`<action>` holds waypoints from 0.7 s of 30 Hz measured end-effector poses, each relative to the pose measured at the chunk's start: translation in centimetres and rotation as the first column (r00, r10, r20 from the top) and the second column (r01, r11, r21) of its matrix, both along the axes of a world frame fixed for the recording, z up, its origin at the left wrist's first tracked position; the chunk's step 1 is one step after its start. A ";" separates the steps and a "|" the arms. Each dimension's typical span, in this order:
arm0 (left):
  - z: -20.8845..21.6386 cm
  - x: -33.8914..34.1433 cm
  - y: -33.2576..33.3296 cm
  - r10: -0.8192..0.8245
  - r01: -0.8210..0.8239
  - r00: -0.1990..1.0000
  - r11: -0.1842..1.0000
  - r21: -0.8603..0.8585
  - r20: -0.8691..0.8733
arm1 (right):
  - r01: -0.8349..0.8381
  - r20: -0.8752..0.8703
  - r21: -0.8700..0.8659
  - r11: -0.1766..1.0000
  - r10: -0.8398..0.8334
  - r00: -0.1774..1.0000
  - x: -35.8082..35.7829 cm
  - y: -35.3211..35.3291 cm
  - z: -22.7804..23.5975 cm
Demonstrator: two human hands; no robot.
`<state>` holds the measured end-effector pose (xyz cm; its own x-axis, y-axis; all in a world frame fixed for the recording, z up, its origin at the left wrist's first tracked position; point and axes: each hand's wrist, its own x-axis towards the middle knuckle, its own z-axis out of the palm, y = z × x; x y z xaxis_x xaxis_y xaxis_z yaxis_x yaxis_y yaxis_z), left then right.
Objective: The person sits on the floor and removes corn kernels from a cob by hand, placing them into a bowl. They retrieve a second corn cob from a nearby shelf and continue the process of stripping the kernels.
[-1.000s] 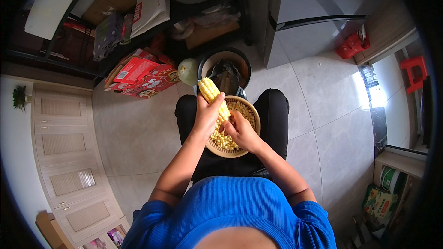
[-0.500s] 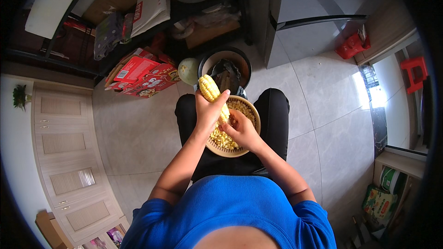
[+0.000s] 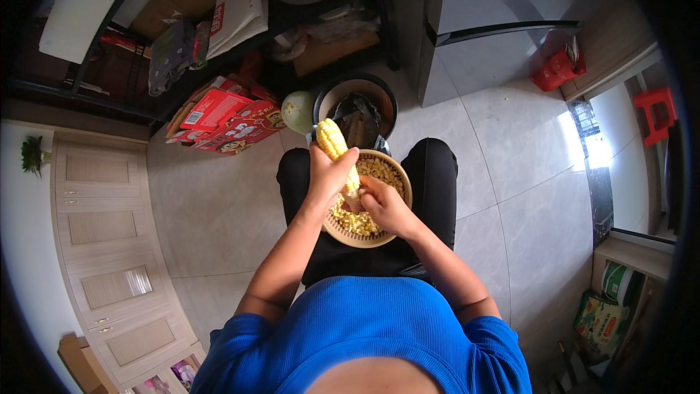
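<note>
Held slantwise above a basket is a yellow corn cob (image 3: 332,139), its upper part full of kernels and its lower end showing bare core. My left hand (image 3: 326,174) wraps round its middle, thumb across the top. My right hand (image 3: 388,208) is closed at the lower part of the cob, thumb and curled fingers pressing against it. Beneath both hands, the round tan basket (image 3: 407,193) rests on my lap. Loose corn kernels (image 3: 357,225) lie in it, partly hidden by my hands and the cob.
Just beyond my knees stands a dark round bin (image 3: 392,98) with a black liner, beside a pale green melon (image 3: 296,112). Red cardboard boxes (image 3: 237,120) lie left of them. A shelf rack rises behind, and a grey fridge (image 3: 496,58) stands ahead right.
My right fingers have curled in more and shifted slightly along the cob. More bare core now shows at its lower end. My left hand keeps its grip.
</note>
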<state>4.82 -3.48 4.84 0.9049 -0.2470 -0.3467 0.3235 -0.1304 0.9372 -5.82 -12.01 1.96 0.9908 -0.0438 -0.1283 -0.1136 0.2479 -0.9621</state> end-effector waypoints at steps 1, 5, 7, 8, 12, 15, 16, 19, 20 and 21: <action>0.0 0.2 0.2 -0.031 0.030 0.999 0.999 -0.024 -0.029 | -0.001 -0.006 0.029 1.000 0.001 1.000 0.0 0.0 -0.8; -0.7 0.1 0.3 0.015 -0.014 0.997 1.000 -0.013 0.074 | -0.041 0.010 0.250 0.967 0.040 0.999 0.1 -0.1 1.1; -1.0 0.0 0.3 0.002 0.001 0.990 1.000 -0.019 0.141 | -0.010 -0.023 0.294 0.956 0.018 1.000 0.3 0.4 0.7; -0.9 -0.1 0.2 0.004 -0.004 0.987 1.000 0.005 0.160 | 0.005 -0.040 0.316 0.949 0.007 0.999 0.3 0.6 0.6; -0.5 -0.5 -0.2 0.010 -0.025 0.977 0.997 0.071 0.213 | 0.012 -0.069 0.271 0.963 0.007 0.998 0.4 0.5 0.5; -0.5 -0.5 -0.3 0.013 -0.030 0.975 0.997 0.070 0.220 | 0.013 -0.033 0.232 0.973 -0.006 0.999 0.5 0.7 0.1; -0.5 -0.5 -0.3 0.014 -0.029 0.975 0.997 0.066 0.220 | 0.012 -0.021 0.200 0.980 -0.008 1.000 0.4 0.7 -0.2; 0.2 -0.5 -0.5 0.019 -0.022 0.992 1.000 0.018 0.127 | 0.037 -0.019 0.158 0.987 -0.034 0.999 0.3 0.8 0.0; 0.2 -0.5 -0.4 0.019 -0.022 0.991 1.000 0.021 0.134 | 0.050 -0.023 0.152 0.987 -0.047 0.999 0.3 0.9 0.1; 0.0 -0.4 -0.4 0.018 -0.022 0.990 0.999 0.024 0.141 | 0.058 -0.018 0.143 0.988 -0.056 0.998 0.4 1.0 0.0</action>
